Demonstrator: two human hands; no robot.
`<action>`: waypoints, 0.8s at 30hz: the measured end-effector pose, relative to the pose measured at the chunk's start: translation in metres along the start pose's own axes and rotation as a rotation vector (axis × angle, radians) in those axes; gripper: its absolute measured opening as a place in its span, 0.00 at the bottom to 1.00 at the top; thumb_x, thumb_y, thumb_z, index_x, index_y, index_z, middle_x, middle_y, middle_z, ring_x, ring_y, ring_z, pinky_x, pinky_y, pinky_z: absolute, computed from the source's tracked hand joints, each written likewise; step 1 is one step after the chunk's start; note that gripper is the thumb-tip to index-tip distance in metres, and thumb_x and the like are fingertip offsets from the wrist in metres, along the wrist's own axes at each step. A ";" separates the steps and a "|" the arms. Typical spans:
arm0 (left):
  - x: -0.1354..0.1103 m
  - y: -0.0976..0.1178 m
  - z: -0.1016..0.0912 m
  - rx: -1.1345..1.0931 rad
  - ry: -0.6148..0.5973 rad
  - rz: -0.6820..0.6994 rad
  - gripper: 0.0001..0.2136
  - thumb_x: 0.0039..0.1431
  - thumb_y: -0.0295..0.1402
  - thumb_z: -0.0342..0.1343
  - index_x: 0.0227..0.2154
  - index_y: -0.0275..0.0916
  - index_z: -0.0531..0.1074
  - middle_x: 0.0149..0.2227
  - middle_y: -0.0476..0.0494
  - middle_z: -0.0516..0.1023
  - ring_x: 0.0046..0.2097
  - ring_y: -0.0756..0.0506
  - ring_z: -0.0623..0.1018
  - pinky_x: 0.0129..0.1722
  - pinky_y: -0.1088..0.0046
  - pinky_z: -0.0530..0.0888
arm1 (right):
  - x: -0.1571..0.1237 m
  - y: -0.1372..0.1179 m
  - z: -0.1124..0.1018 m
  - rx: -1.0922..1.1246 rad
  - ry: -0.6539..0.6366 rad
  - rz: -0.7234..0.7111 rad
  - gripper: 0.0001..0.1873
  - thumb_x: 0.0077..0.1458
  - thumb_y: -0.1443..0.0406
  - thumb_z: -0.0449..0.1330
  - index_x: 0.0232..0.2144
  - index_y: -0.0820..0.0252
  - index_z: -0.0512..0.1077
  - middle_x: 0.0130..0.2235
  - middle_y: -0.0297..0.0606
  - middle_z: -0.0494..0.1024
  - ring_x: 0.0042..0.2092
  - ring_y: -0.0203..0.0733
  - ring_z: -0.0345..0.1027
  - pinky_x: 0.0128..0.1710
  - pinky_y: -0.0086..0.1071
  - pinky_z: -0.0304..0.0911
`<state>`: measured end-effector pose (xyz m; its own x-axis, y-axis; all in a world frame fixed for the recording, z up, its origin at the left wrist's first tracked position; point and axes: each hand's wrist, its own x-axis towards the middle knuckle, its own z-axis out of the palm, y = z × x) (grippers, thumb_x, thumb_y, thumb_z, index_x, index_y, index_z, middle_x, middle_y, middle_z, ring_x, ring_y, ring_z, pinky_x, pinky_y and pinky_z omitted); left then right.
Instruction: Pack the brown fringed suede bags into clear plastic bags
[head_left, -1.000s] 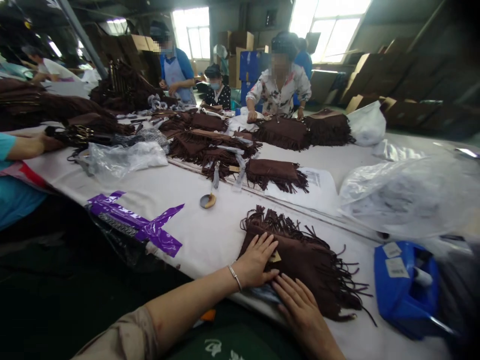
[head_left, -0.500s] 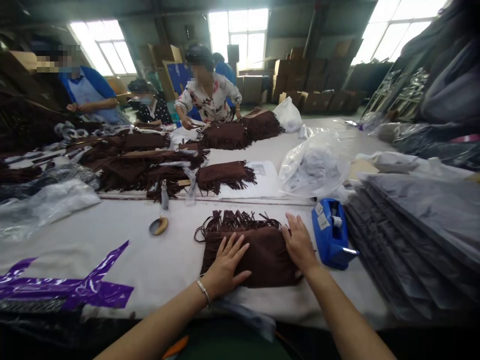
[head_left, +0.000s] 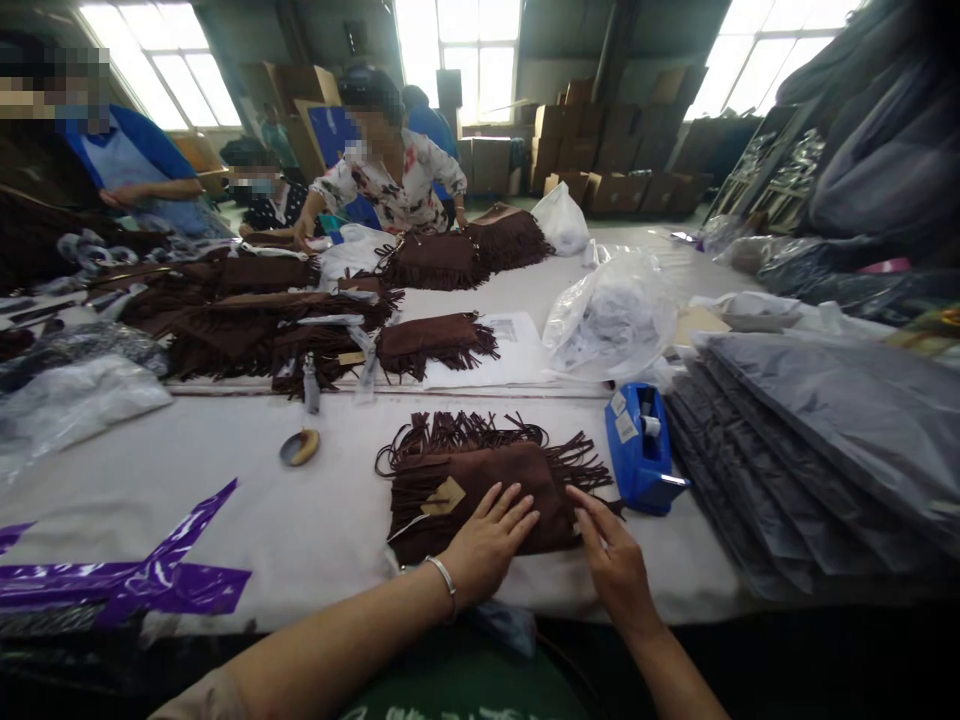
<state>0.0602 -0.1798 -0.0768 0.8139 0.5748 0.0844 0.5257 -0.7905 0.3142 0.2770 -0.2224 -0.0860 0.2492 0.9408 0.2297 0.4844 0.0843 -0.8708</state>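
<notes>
A brown suede bag with long fringes [head_left: 480, 470] lies on the white table [head_left: 330, 520] right in front of me, a tan paper tag [head_left: 444, 496] on its left part. My left hand [head_left: 486, 542], a thin bracelet on its wrist, lies flat on the bag's near edge with fingers spread. My right hand [head_left: 611, 555] rests at the bag's near right corner, fingers stretched out toward the fringe. Neither hand holds anything.
A blue tape dispenser [head_left: 638, 448] stands just right of the bag, and a stack of grey plastic bags [head_left: 810, 450] beyond it. Purple tape strips [head_left: 135, 580] lie at near left, a small dish [head_left: 300, 446] farther back. Other people work across the table among more fringed bags [head_left: 435, 260].
The bag now lies with its tag side up and fringe spread to the right. My right hand came from the bag's far right corner to its near right corner; my left hand shifted right.
</notes>
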 end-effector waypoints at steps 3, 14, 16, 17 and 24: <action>0.004 -0.004 -0.004 -0.086 0.022 0.008 0.27 0.54 0.21 0.45 0.59 0.37 0.57 0.62 0.40 0.58 0.65 0.41 0.51 0.65 0.54 0.46 | -0.036 0.000 -0.002 0.442 0.154 0.410 0.21 0.58 0.50 0.51 0.44 0.59 0.69 0.34 0.38 0.76 0.36 0.43 0.71 0.39 0.39 0.70; -0.018 -0.001 -0.028 -0.134 0.026 0.028 0.34 0.47 0.18 0.45 0.60 0.38 0.54 0.63 0.42 0.57 0.66 0.42 0.50 0.65 0.48 0.43 | 0.013 -0.012 0.035 1.047 -0.291 0.486 0.46 0.54 0.38 0.29 0.51 0.60 0.69 0.50 0.50 0.73 0.55 0.52 0.63 0.53 0.55 0.59; -0.021 -0.001 -0.025 -0.112 0.014 0.026 0.35 0.46 0.18 0.45 0.61 0.38 0.54 0.63 0.42 0.57 0.66 0.42 0.50 0.65 0.48 0.43 | 0.034 -0.006 0.039 1.024 -0.224 0.448 0.48 0.52 0.36 0.29 0.48 0.63 0.71 0.47 0.53 0.74 0.55 0.53 0.63 0.53 0.55 0.58; -0.022 -0.001 -0.023 -0.106 0.015 0.024 0.35 0.46 0.18 0.45 0.61 0.38 0.54 0.63 0.43 0.57 0.66 0.42 0.50 0.65 0.48 0.43 | 0.042 -0.002 0.037 1.033 -0.189 0.432 0.48 0.52 0.36 0.30 0.48 0.63 0.71 0.47 0.54 0.74 0.55 0.53 0.63 0.53 0.55 0.58; -0.025 -0.001 -0.008 -0.157 0.063 0.049 0.29 0.52 0.23 0.48 0.60 0.39 0.57 0.63 0.41 0.58 0.65 0.40 0.52 0.64 0.49 0.46 | 0.057 -0.012 0.028 0.668 -0.144 0.193 0.39 0.57 0.41 0.30 0.61 0.55 0.55 0.61 0.40 0.61 0.62 0.45 0.53 0.62 0.48 0.48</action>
<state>0.0374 -0.1914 -0.0717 0.8177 0.5526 0.1610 0.4368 -0.7779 0.4517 0.2616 -0.1607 -0.0751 0.1430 0.9894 0.0250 -0.1863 0.0517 -0.9811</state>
